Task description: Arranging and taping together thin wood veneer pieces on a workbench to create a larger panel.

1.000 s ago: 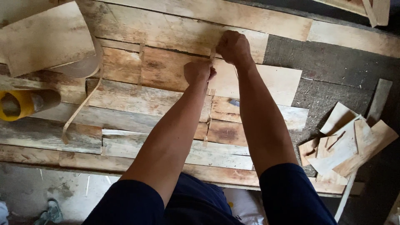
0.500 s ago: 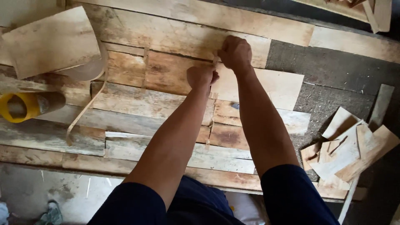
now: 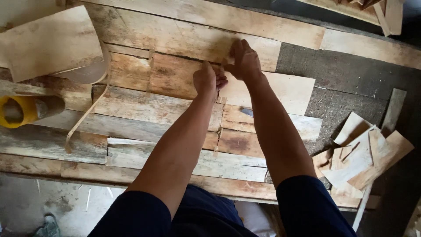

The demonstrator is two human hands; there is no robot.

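**Veneer pieces being fitted edge to edge**

While your left hand [image 3: 209, 80], curled shut, and right hand [image 3: 244, 61], fingers pinched, meet on the pale veneer sheet [image 3: 280, 90] at 12 o'clock on the bench [image 3: 52, 147], the joining step seems underway; next, probably press its seam flat.

Two hands, left hand [image 3: 209, 80] and right hand [image 3: 244, 60]; one yellow tape roll [image 3: 19, 111]; one scrap pile [image 3: 364, 153].
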